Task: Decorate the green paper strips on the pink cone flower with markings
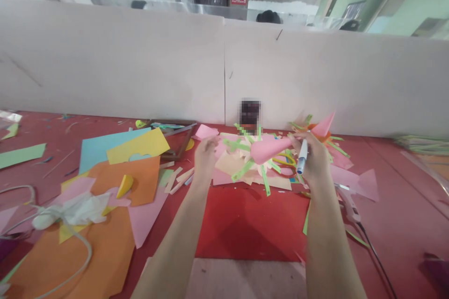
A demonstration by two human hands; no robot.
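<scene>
My right hand point(315, 156) is closed round a white marker point(302, 156) with a blue end pointing down. Its fingertips also pinch the narrow tip of a pink paper cone point(266, 148), which lies on its side in the air. Green paper strips point(265, 182) with marks on them spread out from the cone's wide end, over pale petal-like paper. My left hand point(206, 156) is raised left of the cone, its fingers curled together; what they hold, if anything, is too blurred to make out. A second pink cone point(324, 125) with green strips stands beyond my right hand.
Orange paper point(101, 238), a blue sheet point(100, 147) and a white cable point(87, 247) cover the left side. A corded glue gun point(351, 208) lies at right. A red board point(245, 224) is in front of me, and a white partition point(140, 65) stands behind the table.
</scene>
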